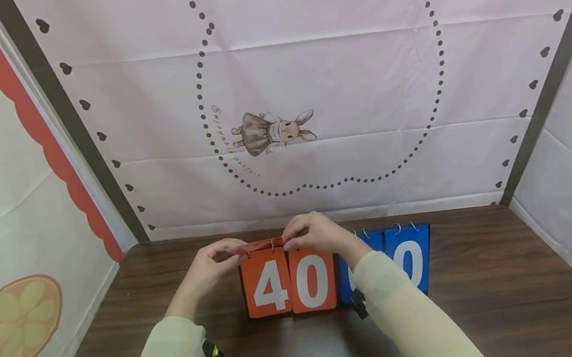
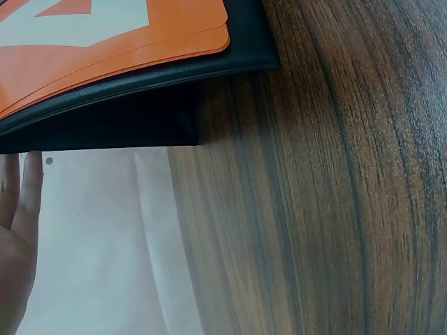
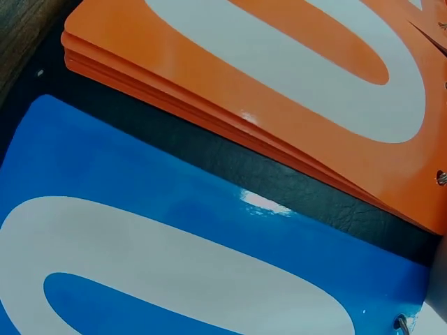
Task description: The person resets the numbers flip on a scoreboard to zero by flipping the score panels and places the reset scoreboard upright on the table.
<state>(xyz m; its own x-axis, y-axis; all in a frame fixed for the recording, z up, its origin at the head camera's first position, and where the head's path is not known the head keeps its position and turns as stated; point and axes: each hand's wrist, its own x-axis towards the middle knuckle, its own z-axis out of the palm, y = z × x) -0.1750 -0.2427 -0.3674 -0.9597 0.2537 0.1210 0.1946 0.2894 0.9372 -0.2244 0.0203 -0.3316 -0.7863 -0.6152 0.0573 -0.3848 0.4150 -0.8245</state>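
Note:
A tabletop flip scoreboard [image 1: 341,283] stands on the table, its orange cards showing 4 and 0. Over the 4 card [image 1: 268,284], an orange-red flip card [image 1: 259,246] lies nearly edge-on along the top. My left hand [image 1: 214,261] pinches its left end between thumb and fingers. My right hand [image 1: 314,232] pinches at its right end, above the 0 card [image 1: 312,279]. Two left fingers [image 2: 29,192] show behind the black stand [image 2: 140,115] in the left wrist view. In the right wrist view, the orange card stack [image 3: 279,84] lies beside a blue card [image 3: 188,237].
The blue 0 card [image 1: 410,255] hangs on rings at the right; my right forearm partly covers its neighbour. A brown wood-grain table [image 1: 513,291] lies underneath. Printed cloth [image 1: 363,94] walls off the back and both sides.

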